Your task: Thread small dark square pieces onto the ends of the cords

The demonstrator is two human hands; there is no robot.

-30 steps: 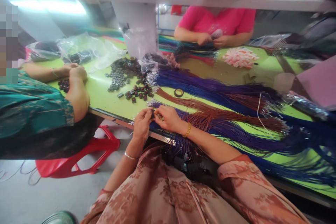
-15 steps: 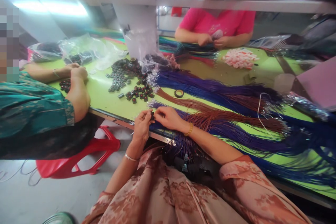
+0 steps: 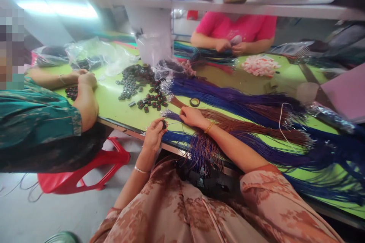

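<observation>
Near the table's front edge, my left hand (image 3: 154, 134) pinches a small black connector housing (image 3: 164, 124) between thumb and fingers. A thin dark wire (image 3: 175, 123) trails from the housing toward the right. My right hand (image 3: 194, 117) rests over the brown wire bundle (image 3: 222, 119), its fingers curled together at the bundle's left part; what they hold, if anything, is hidden. Below that hand, blue wires (image 3: 176, 136) lie along the edge, and mixed blue and brown wire ends (image 3: 203, 148) hang over it toward my lap.
Loose black housings (image 3: 151, 100) and grey ones (image 3: 129, 87) lie in a heap beyond my hands, beside a tape roll (image 3: 194, 102). Purple-blue wires (image 3: 228, 93) stretch rightward. A co-worker's hands (image 3: 85, 78) work at left, another's (image 3: 230, 46) across the table. A red stool (image 3: 85, 174) stands left.
My right hand has left the housing and moved right and slightly away, onto the brown wires. My left hand stays nearly in place with the housing, now more exposed.
</observation>
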